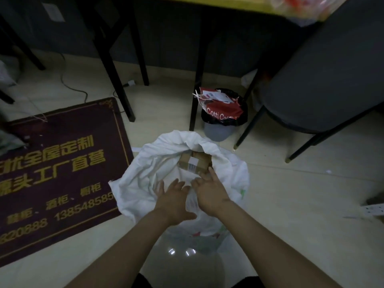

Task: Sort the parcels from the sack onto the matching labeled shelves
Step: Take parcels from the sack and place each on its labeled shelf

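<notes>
A white woven sack [149,163] lies open on the floor in the middle of the head view. Inside its mouth sits a brown cardboard parcel [196,163] with a white barcode label and tape. My left hand [173,201] reaches into the sack with fingers spread and straight, over the white fabric. My right hand [209,192] is beside it, its fingertips at the near edge of the parcel, fingers extended. Neither hand grips anything. The rest of the sack's contents is hidden by fabric.
A dark red floor mat [56,173] with gold lettering lies to the left. A small bin [223,115] with a red and black bag stands behind the sack. Black table legs [195,84] and a grey chair [324,84] stand beyond. A power strip [375,209] lies at right.
</notes>
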